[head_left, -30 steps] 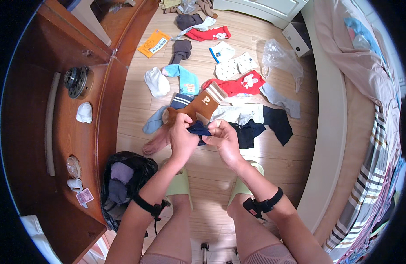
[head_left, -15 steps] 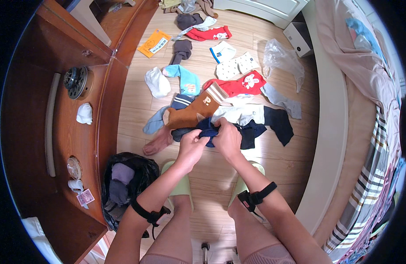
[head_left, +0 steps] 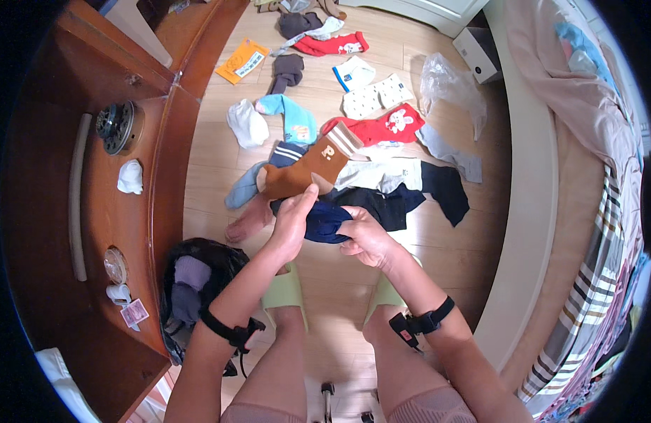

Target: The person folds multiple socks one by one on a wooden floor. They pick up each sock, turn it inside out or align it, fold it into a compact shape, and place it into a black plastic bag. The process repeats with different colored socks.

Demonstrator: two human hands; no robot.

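Observation:
A dark navy sock [head_left: 325, 224] is stretched between my two hands, above the floor and in front of the sock pile. My left hand [head_left: 290, 224] is closed around its left end, thumb pointing up and the other fingers mostly hidden. On the other end, my right hand [head_left: 367, 236] grips the fabric between thumb and curled fingers. Just beyond my hands lie a brown sock [head_left: 301, 173] with striped cuff, a black sock [head_left: 378, 204] and a white sock [head_left: 382, 174]. A pink sock [head_left: 249, 220] is left of my left hand.
Farther off lie red socks [head_left: 382, 125], a light-blue sock [head_left: 297, 120], a white bundled sock [head_left: 248, 125], an orange packet [head_left: 242, 62] and a clear plastic bag [head_left: 449, 88]. A black bag [head_left: 230, 257] holding rolled socks stands left, beside a wooden cabinet [head_left: 172, 155]. A bed [head_left: 530, 247] borders the right.
My hands have moved apart, spreading the bunched navy sock wider between them. The right hand has turned and come slightly lower and nearer. The view has shifted a little.

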